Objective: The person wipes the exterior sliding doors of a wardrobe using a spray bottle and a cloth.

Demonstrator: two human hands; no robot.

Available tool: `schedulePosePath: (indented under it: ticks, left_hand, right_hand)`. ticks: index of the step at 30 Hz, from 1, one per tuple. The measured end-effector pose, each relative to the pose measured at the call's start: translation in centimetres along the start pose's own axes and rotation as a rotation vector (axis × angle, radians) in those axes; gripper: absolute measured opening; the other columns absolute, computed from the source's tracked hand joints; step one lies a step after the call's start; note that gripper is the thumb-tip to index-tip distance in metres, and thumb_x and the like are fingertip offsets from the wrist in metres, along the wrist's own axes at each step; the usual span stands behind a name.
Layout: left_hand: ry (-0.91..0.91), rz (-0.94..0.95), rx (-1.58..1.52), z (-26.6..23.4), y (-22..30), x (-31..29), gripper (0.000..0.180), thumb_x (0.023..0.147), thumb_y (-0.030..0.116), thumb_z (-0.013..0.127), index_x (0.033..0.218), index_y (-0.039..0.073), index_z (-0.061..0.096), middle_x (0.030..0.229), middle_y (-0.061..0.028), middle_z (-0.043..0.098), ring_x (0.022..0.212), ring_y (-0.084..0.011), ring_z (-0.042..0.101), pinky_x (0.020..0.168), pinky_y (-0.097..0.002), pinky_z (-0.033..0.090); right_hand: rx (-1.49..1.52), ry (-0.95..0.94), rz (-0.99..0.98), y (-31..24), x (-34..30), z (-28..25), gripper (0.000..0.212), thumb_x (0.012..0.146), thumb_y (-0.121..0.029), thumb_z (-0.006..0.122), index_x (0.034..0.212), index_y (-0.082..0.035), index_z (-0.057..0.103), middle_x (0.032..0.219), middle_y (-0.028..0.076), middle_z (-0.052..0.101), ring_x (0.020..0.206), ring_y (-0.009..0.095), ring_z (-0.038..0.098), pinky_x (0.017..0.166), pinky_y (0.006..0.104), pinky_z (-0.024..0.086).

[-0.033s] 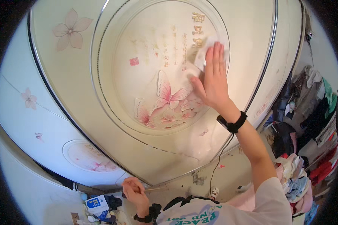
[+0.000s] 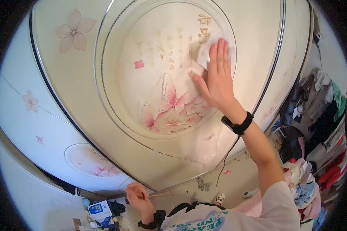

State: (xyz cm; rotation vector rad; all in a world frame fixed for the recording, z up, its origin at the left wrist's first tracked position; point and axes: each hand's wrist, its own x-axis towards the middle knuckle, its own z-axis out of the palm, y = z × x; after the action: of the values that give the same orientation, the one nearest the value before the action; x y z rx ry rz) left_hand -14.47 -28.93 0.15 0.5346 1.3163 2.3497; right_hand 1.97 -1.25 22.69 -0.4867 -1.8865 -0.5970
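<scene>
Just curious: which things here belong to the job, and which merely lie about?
In use: thin white cloth or tissue under the right hand; glossy cream panel with butterflies.

Lying about: heaped pink and blue fabrics; blue and white packet.

The white cloth (image 2: 203, 57), thin and creased, lay beneath the flattened right hand (image 2: 219, 79), against the right side of a round inset (image 2: 137, 90) in a cream door panel (image 2: 254, 57). A pale corner showed left of the fingers (image 2: 220, 57); its outline was blurred. Silvery trim (image 2: 96, 57) ringed the inset, whose decoration included gold characters (image 2: 203, 32), a pink seal (image 2: 139, 64), pink-winged butterflies (image 2: 175, 99) and pink flowers (image 2: 174, 120) along the bottom.
</scene>
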Motion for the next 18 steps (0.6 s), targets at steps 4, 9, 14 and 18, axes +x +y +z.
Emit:
schedulePosePath:
  ticks: [4, 9, 14, 18]
  left_hand:
    - [-0.006, 0.07, -0.048, -1.7, -0.7, -0.2, 0.05, 0.096, 0.044, 0.028, 0.078, 0.003, 0.052, 0.044, -0.0019, 0.039, 0.034, -0.0079, 0.028, 0.035, -0.021, 0.017]
    - [0.043, 0.054, -0.012, -1.5, -0.1, -0.3, 0.049, 0.096, 0.042, 0.028, 0.078, 0.003, 0.051, 0.044, -0.0024, 0.039, 0.034, -0.0083, 0.028, 0.035, -0.0213, 0.017]
    - [0.009, 0.075, -0.104, -1.2, 0.5, -0.1, 0.046, 0.097, 0.041, 0.029, 0.08, 0.003, 0.051, 0.044, -0.0015, 0.038, 0.035, -0.0085, 0.029, 0.035, -0.0215, 0.017]
    - [0.056, 0.095, -0.118, -2.9, 0.3, 0.2, 0.046, 0.097, 0.041, 0.029, 0.08, 0.004, 0.05, 0.044, -0.0012, 0.037, 0.035, -0.0086, 0.029, 0.035, -0.0217, 0.018]
  right_hand:
    - [0.019, 0.064, 0.007, -2.9, 4.5, 0.5, 0.081, 0.084, -0.04, 0.054, 0.134, 0.012, 0.017, 0.141, 0.032, 0.013, 0.133, 0.046, 0.009, 0.105, 0.0537, 0.013]
    - [0.133, -0.027, -0.193, -8.4, 6.1, 2.2, 0.086, 0.078, -0.046, 0.057, 0.135, 0.008, 0.021, 0.143, 0.028, 0.016, 0.134, 0.041, 0.013, 0.107, 0.0509, 0.012]
    - [0.291, -0.271, -0.463, -13.2, 4.0, 3.6, 0.086, 0.077, -0.05, 0.055, 0.136, 0.004, 0.023, 0.144, 0.023, 0.017, 0.135, 0.036, 0.016, 0.108, 0.0483, 0.013]
    - [0.13, -0.142, -0.373, -10.7, 6.5, 3.5, 0.084, 0.078, -0.051, 0.053, 0.136, 0.004, 0.025, 0.144, 0.022, 0.019, 0.134, 0.035, 0.019, 0.107, 0.0499, 0.013]
